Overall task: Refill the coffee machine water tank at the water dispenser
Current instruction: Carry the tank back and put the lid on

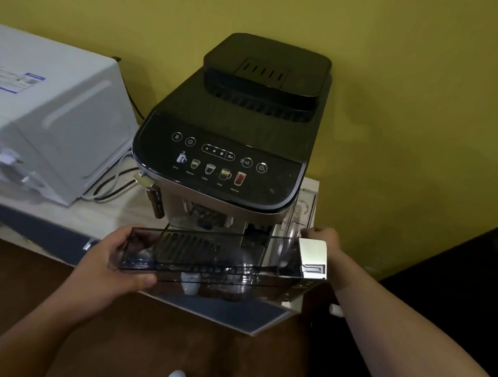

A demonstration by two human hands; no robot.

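hidden: right hand [323, 236] fingertips behind silver end plate of water tank [208, 255] | left hand [115, 264] clamped round left end, thumb on near wall | right hand grips right end | tank level over worktop [118, 212] front edge, before coffee machine [230, 146]

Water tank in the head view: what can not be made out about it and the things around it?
1. Water tank, head view: water level unclear; its clear walls show the coffee machine behind.
2. Right hand: thumb and palm hidden behind the tank's silver end plate.
3. White appliance: cut off by the left edge, label blurred.
4. Captions under the machine's drink icons: too small to read.
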